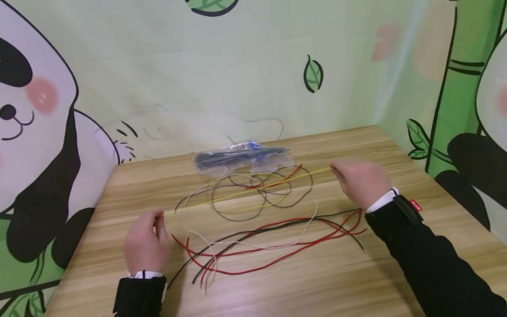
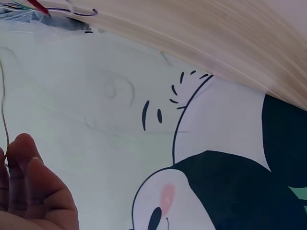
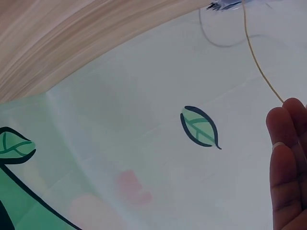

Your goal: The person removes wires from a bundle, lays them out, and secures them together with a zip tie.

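A thin yellow wire (image 1: pixel 233 195) stretches nearly straight above the table between my two hands. My left hand (image 1: pixel 146 242) pinches its near-left end, and in the left wrist view the wire (image 2: pixel 4 105) runs up from the fingertips. At the other end, my right hand (image 1: pixel 362 180) pinches the wire between thumb and fingers; the right wrist view shows the wire (image 3: pixel 259 67) leaving those fingertips. Below it lie several red wires (image 1: pixel 273 264), black wires (image 1: pixel 237 240) and a white wire (image 1: pixel 277 247), stretched lengthwise and crossing one another.
Behind the held wire, loose coils of dark wire (image 1: pixel 239 219) and another yellow wire (image 1: pixel 286 189) lie tangled with a short red piece (image 1: pixel 295 174). A clear plastic bag (image 1: pixel 241 158) with dark and blue contents sits near the table's back edge, before a printed cloth backdrop (image 1: pixel 253 79).
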`<state>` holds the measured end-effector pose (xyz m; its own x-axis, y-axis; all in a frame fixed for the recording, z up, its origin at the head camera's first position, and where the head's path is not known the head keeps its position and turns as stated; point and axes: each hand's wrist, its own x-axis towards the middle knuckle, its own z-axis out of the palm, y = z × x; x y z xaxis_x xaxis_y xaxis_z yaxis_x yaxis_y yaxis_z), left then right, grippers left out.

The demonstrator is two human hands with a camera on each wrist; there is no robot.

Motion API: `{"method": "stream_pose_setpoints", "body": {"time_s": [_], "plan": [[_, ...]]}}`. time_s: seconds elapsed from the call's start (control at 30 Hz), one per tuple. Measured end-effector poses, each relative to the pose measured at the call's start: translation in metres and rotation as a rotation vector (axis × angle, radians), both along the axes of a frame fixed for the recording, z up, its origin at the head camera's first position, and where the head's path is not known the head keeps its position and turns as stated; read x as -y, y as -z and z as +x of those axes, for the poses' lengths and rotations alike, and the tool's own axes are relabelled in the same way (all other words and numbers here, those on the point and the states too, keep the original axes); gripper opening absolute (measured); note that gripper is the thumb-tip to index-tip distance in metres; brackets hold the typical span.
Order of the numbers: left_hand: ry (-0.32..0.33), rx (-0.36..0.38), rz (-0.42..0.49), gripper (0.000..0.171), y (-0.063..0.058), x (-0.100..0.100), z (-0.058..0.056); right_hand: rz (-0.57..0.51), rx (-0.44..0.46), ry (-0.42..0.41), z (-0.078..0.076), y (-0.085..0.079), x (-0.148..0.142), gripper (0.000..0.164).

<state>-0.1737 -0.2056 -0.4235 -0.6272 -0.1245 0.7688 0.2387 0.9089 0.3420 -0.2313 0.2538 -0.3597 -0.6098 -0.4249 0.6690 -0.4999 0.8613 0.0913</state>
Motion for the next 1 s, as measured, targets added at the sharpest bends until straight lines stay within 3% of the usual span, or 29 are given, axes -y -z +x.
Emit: {"method": "stream_pose_setpoints", "body": {"time_s": [0.27, 0.47, 0.77, 0.9, 1.0], "plan": [[-0.062, 0.035, 0.038, 0.005, -0.003, 0.012, 0.003, -0.009, 0.034, 0.024, 0.004, 0.005, -0.014, 0.015], [-0.021, 0.028, 0.023, 0.005, -0.006, 0.013, 0.005, -0.018, 0.055, 0.057, 0.011, 0.009, -0.027, 0.018], [-0.018, 0.052, 0.059, 0.007, -0.010, 0.015, 0.009, -0.029, 0.066, 0.104, 0.026, 0.020, -0.060, 0.020], [-0.012, 0.143, 0.029, 0.007, -0.013, 0.019, 0.013, -0.014, 0.047, 0.090, 0.032, 0.028, -0.071, 0.014], [0.014, 0.329, -0.020, 0.006, -0.013, 0.023, 0.013, 0.017, 0.051, 0.064, 0.035, 0.038, -0.078, 0.016]]}}
